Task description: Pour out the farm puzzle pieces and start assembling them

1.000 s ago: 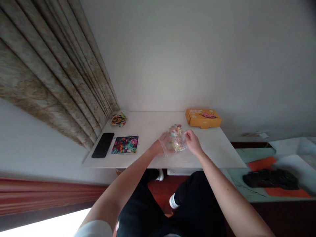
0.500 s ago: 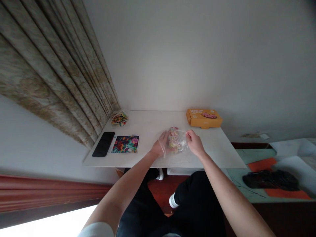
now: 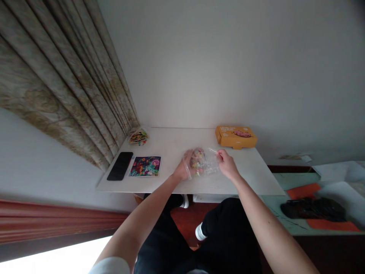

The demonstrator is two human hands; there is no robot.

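Note:
A clear plastic bag (image 3: 209,164) holding many small colourful pieces (image 3: 197,156) is between my hands, over the front middle of the white table. My left hand (image 3: 183,167) is closed around the left side of the bundle; film crosses over this hand, so it seems to be partly inside the bag. My right hand (image 3: 225,163) pinches the bag's right edge. The film is stretched out between the two hands, and the pieces lie bunched towards my left hand.
On the table (image 3: 171,139) lie a black phone (image 3: 120,166), a colourful printed picture card (image 3: 145,166) and another clear bag of colourful pieces (image 3: 138,136). A yellow box (image 3: 236,137) stands at the back right. Dark shoes (image 3: 313,209) sit on a lower surface to the right.
My right hand has moved slightly right, stretching the film. The pieces have shifted left and bunched up by my left hand.

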